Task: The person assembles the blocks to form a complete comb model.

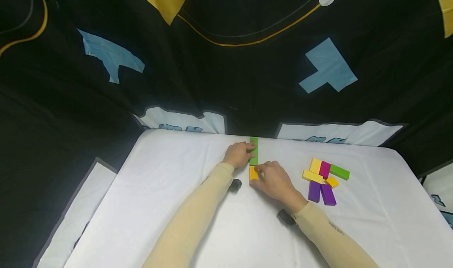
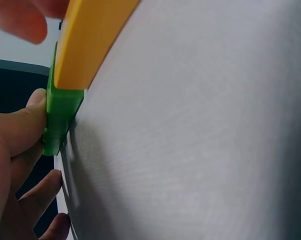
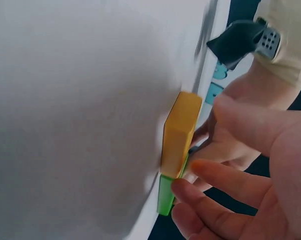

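Observation:
A long green block (image 1: 254, 159) lies near the table's far edge, and an orange-yellow block (image 1: 253, 173) sits end to end with it on the near side. My left hand (image 1: 237, 155) rests its fingertips on the green block from the left. The left wrist view shows the thumb against that block's side (image 2: 63, 110) and other fingers spread. Over the orange-yellow block is my right hand (image 1: 276, 181), thumb by the near end and forefinger by the far end. Its fingers are relaxed and apart around the block (image 3: 180, 135) in the right wrist view.
To the right lies a loose group of blocks: two purple (image 1: 313, 191), one magenta (image 1: 324, 169), one green (image 1: 339, 171), and several yellow or orange ones (image 1: 312, 176). White cloth (image 1: 159, 173) covers the table. A black curtain (image 1: 212, 83) hangs behind the far edge.

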The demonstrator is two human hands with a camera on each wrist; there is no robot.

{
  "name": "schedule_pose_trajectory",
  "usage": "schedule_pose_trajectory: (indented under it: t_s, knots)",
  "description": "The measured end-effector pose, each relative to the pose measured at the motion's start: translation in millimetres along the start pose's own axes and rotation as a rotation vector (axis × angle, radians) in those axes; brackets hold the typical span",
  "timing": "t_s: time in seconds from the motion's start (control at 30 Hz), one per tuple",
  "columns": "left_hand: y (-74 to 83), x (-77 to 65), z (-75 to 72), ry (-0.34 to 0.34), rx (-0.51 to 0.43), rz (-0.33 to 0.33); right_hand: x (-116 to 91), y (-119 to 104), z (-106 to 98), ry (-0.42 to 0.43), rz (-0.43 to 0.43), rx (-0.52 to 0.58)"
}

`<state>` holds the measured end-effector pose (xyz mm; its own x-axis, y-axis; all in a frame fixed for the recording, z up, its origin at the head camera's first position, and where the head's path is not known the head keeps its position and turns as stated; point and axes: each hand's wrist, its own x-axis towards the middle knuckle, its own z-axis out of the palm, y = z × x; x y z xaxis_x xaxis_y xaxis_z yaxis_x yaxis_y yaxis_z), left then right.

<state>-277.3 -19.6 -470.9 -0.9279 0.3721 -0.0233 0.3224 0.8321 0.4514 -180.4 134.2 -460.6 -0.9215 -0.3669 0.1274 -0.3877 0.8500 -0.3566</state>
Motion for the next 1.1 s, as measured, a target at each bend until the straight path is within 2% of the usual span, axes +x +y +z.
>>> schedule_pose_trajectory:
  t_s: [0.17,0.37,1.1]
  knots:
    - [-1.0,0.0,1.3,0.006,0.008,0.010,-6.1,-3.3,0.6,0.011,-0.049,-0.081]
    - [-0.8,-0.5,2.2,0.005,0.006,0.009,-6.1,-5.1,1.1,0.008,-0.031,-0.122]
    - [-1.4,1.1,0.4,0.002,0.001,0.016,-0.8,0.4,3.5,0.047,-0.035,-0.085]
